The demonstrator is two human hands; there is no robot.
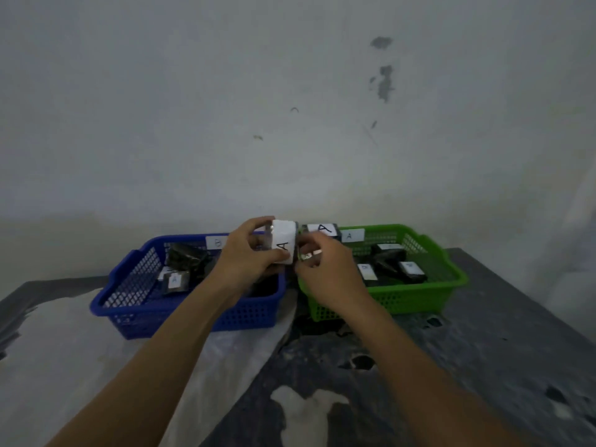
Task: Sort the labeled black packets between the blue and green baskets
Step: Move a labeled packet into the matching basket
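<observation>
Perforated plastic is seen in both baskets [193,314] [403,301]; glossy black packets [387,262] are faced with matt paper labels [283,241].

A dark grey, mottled stone-like tabletop [483,366] was seen across the lower part of the view, its surface marked with pale worn patches. A whitish, crumpled plastic sheet [80,343] was spread over the left part of it, reaching toward the middle. Behind the tabletop, a pale grey plastered wall [193,108] was seen, stained darker along its base and marked with several dark chipped spots [383,82] toward the upper right.
</observation>
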